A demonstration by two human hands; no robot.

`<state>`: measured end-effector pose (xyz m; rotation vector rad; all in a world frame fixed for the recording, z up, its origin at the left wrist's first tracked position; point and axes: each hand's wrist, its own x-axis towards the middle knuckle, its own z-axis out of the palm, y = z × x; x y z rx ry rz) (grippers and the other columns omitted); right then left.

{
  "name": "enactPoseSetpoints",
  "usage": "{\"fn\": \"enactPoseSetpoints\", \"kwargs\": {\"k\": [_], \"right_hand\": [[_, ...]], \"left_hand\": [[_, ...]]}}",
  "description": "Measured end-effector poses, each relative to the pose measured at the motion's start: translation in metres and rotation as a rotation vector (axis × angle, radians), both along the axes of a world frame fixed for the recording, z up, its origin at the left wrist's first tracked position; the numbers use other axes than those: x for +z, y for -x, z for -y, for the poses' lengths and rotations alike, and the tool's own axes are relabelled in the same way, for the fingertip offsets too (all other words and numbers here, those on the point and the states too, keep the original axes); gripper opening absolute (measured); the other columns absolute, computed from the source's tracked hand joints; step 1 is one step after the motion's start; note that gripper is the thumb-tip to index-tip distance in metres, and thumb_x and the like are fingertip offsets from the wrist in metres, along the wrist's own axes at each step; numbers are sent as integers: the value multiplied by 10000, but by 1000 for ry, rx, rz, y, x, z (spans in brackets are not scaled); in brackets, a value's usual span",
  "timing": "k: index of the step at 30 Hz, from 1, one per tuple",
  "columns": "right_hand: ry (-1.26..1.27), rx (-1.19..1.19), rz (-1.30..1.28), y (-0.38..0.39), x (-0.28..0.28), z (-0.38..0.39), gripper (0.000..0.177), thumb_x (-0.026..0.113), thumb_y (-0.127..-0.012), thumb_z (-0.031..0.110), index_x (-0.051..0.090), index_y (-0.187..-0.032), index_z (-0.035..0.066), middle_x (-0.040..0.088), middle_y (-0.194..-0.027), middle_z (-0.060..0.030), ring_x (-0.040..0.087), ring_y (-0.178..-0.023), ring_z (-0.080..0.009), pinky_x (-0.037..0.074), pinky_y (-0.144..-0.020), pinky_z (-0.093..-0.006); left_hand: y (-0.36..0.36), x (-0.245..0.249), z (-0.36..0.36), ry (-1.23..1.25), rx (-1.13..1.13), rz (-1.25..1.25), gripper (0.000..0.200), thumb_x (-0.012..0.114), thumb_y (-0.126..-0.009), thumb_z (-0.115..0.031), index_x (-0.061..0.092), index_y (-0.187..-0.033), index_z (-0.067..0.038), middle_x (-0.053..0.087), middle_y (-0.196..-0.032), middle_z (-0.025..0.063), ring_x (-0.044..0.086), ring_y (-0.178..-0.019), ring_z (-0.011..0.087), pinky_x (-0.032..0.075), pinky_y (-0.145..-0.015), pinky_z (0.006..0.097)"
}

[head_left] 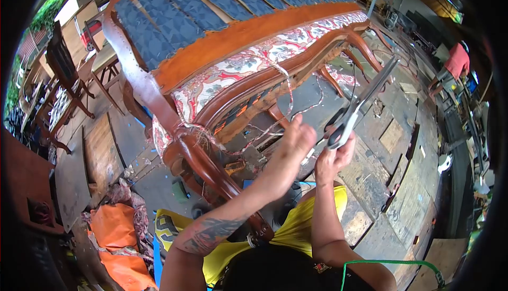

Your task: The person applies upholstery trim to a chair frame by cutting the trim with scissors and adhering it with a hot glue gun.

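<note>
A wooden sofa frame (159, 100) with blue webbing straps and red floral fabric (238, 69) lies tipped in front of me. My right hand (333, 158) grips the black handles of large scissors (365, 98), blades pointing up and right. My left hand (293, 140) is raised beside the scissor handles, fingers pinched around a thin white cord (288, 87) that runs from the sofa's fabric edge. Frayed threads hang along the frame's lower rail.
Wooden chairs (69, 74) stand at the left. Orange cloth (114, 238) lies on the floor at lower left. Plank flooring with scraps spreads to the right. Another person in a red shirt (456, 61) works at the far right near cluttered benches.
</note>
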<state>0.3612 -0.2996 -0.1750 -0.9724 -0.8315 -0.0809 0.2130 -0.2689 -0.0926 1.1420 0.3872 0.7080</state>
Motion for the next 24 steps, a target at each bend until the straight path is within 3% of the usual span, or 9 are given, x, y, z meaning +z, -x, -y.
{"fn": "enactPoseSetpoints", "kwargs": {"k": [4, 9, 11, 15, 18, 20, 21, 23, 24], "right_hand": [[192, 149, 54, 37, -8, 17, 321, 676, -1022, 136, 608, -1299, -11, 682, -1160, -101, 664, -1024, -186, 534, -940, -332], [303, 319, 76, 62, 3, 31, 367, 594, -1042, 143, 625, -1350, -53, 673, -1324, -149, 650, -1155, -230, 503, -1009, -350], [209, 828, -252, 52, 11, 37, 449, 589, -990, 187, 596, -1342, -92, 651, -1345, -158, 649, -1158, -223, 510, -1003, -348], [307, 922, -436, 52, 21, 42, 485, 741, -929, 214, 580, -1319, -24, 681, -1118, -47, 640, -907, -82, 525, -824, -228], [388, 915, -438, 52, 31, 42, 651, 885, -825, 235, 575, -1337, -20, 679, -1065, -14, 649, -900, -84, 524, -822, -221], [486, 969, -485, 47, 30, 44, 634, 928, -771, 200, 590, -1265, -9, 692, -978, -63, 664, -825, -126, 546, -751, -257], [482, 1003, -433, 43, 25, 44, 599, 927, -767, 163, 591, -1235, 2, 693, -964, -83, 668, -813, -142, 554, -732, -266], [493, 1099, -396, 34, 19, 48, 520, 908, -759, 27, 589, -1169, 27, 697, -951, -125, 690, -809, -182, 580, -708, -288], [519, 1121, -394, 29, 14, 54, 494, 858, -779, -67, 563, -1163, 30, 720, -1014, -179, 736, -864, -229, 631, -767, -352]], "left_hand": [[15, 3, 22, -257, -8, 18, 1077, 640, -1004, -569, 83, -1616, 121, 270, -1640, 325, 280, -1546, 390, 229, -1259, 420], [29, -22, 26, -659, 337, -226, 814, 534, -1085, -290, 69, -1615, 117, 262, -1601, 394, 286, -1506, 523, 285, -1232, 508], [38, -23, 30, -754, 374, -286, 828, 539, -1082, -291, 56, -1619, 113, 235, -1611, 393, 270, -1510, 533, 273, -1235, 520], [55, -23, 34, -950, 348, -375, 856, 526, -1082, -333, 38, -1625, 114, 140, -1648, 396, 197, -1546, 529, 221, -1258, 528], [74, -19, 35, -1009, 251, -493, 779, 518, -1078, -361, 174, -1644, 50, 217, -1639, 372, 273, -1516, 536, 250, -1243, 547], [96, -20, 26, -1075, 381, -517, 508, 578, -1052, -301, 578, -1464, -4, 487, -1547, 262, 485, -1429, 430, 375, -1188, 502], [108, -15, 19, -1011, 511, -486, 355, 660, -1009, -198, 701, -1314, -23, 650, -1398, 196, 639, -1275, 364, 489, -1086, 452], [137, -6, -11, -1110, 861, -512, 207, 712, -960, -51, 744, -1164, -29, 765, -1166, 142, 744, -1006, 280, 579, -897, 372], [150, 1, -20, -858, 1004, -490, 147, 692, -986, -52, 734, -1122, -20, 775, -1072, 115, 726, -891, 185, 581, -804, 322]]}}
